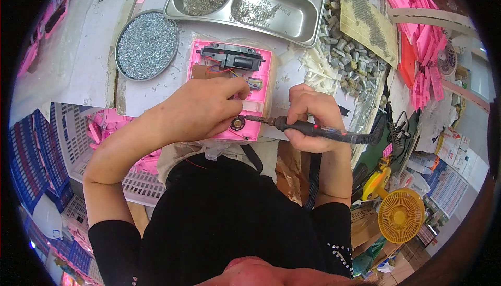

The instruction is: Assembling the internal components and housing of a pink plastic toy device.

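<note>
In front of me lies an open pink plastic housing (265, 72). Inside it sit a black plastic assembly (230, 57), a brown board (204, 72), thin coloured wires and a small round black part (238, 123). My right hand (317, 114) grips a black soldering iron (302, 127) with a red light and a cable on its right end. The iron's tip points left, at the upper edge of the round part, close to my left fingertips. My left hand (211, 104) reaches across the housing, its fingers pinched together; what they hold is hidden.
A round tray (120, 59) of small screws stands to the left. Beyond the housing is a metal compartment tray (300, 36) of small parts. Small motors (339, 51) and white plastic pieces (319, 71) lie to the right. A yellow fan (401, 215) stands at lower right.
</note>
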Motion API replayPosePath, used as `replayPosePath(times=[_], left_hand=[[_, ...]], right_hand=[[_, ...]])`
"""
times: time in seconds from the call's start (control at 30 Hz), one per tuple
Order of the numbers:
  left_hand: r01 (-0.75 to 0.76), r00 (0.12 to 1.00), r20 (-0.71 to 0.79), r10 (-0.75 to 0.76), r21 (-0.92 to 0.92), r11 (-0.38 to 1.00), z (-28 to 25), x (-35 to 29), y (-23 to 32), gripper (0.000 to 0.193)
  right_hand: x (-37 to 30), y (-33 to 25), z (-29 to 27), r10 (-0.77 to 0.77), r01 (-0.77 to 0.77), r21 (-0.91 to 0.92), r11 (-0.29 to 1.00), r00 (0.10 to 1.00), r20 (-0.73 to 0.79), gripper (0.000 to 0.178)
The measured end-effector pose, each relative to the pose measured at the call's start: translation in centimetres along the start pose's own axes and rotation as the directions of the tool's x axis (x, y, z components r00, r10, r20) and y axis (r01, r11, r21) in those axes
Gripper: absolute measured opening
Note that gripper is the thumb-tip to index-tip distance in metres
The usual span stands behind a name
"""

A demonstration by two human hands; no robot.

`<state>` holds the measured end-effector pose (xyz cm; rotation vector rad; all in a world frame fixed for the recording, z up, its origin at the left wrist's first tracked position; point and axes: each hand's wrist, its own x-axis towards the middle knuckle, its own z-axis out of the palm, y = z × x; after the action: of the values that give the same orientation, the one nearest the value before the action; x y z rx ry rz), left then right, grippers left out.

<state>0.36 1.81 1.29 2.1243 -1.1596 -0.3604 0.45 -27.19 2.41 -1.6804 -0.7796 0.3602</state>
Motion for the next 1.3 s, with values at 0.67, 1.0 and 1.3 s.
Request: replayPosePath(times=[0.67, 1.0, 1.3], left_hand=[[-0.009, 0.999, 0.039, 0.01, -0.019, 1.0, -0.2, 0.13, -0.05, 0.02], [-0.011, 0.998, 0.058, 0.012, -0.004, 1.0, -0.06, 0.09, -0.06, 0.02], [-0.03, 0.997, 0.069, 0.028, 0.028, 0.999, -0.21, 0.24, 0.21, 0.017]], right_hand=[[0.31, 0.18, 0.51, 0.048, -0.047, -0.016, 0.999, 0.998, 0.041, 0.019], [0.39, 0.14, 0.56, 0.044, -0.043, -0.021, 0.999, 0.998, 0.044, 0.019], [0.39, 0.53, 0.81, 0.017, -0.016, -0.03, 0.999, 1.0, 0.023, 0.019]])
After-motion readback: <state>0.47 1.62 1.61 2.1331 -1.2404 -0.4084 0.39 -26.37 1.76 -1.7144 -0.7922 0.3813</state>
